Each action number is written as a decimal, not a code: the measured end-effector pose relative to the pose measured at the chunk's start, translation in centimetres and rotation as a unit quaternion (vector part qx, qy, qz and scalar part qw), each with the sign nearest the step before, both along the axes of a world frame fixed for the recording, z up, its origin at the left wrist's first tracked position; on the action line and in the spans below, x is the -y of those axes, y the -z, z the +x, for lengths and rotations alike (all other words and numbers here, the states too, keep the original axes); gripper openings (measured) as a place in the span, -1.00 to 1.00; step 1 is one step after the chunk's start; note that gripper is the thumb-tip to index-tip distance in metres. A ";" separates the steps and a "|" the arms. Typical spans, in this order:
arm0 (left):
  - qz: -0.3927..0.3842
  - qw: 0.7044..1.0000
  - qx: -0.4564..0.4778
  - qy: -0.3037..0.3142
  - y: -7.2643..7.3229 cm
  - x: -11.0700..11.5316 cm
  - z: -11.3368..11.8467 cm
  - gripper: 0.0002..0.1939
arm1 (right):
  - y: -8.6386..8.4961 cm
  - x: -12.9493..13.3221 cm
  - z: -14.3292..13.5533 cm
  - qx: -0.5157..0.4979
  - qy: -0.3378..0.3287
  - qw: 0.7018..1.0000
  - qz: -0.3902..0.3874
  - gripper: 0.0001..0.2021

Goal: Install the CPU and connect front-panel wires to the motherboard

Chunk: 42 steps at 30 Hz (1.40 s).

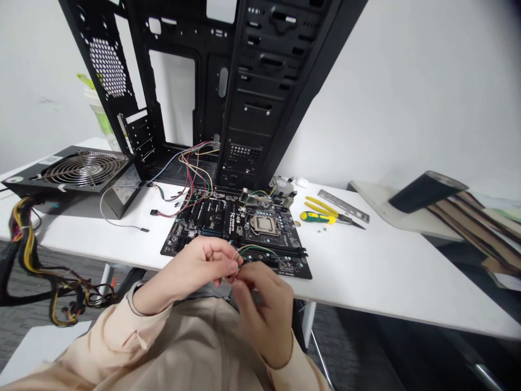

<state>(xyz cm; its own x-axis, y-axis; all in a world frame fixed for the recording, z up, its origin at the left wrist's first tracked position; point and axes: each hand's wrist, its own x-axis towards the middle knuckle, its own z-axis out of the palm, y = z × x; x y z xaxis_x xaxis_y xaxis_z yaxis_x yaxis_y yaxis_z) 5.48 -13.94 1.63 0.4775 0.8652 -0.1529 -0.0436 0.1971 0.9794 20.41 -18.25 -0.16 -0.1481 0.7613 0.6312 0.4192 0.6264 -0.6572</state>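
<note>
A thin green and yellowish wire pair [258,248] arches over the front of the black motherboard [301,266] to my fingertips. My left hand [203,266] is closed, with thumb and forefinger pinching the wires. Meeting it just at the board's front edge, my right hand [266,304] has its fingers pressed together. What lies between its fingertips is too small and hidden to make out. On the board, a square metal-topped processor [264,225] sits in its socket. Part of the board is hidden behind both hands.
A black computer case [264,125] stands behind the board, with loose coloured wires [191,176] trailing from it. At left is a power supply [81,168], its cable bundle [26,244] hanging off the table. Yellow-handled pliers [325,209], a screwdriver [319,217] and a metal plate [344,205] lie right.
</note>
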 end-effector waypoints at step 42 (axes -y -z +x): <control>0.394 0.877 -0.276 0.006 -0.4 -1.5 -1.4 -0.82 | -1.6 -5.7 2.6 -0.011 -0.185 0.949 -0.254 -0.88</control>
<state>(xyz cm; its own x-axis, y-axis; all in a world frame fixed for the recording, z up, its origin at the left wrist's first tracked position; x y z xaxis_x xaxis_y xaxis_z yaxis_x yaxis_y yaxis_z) 4.09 -12.40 2.05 0.5285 0.8014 0.2800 0.4774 -0.5533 0.6826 22.96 -12.51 1.42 -0.4553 0.8670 0.2025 0.2148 0.3277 -0.9201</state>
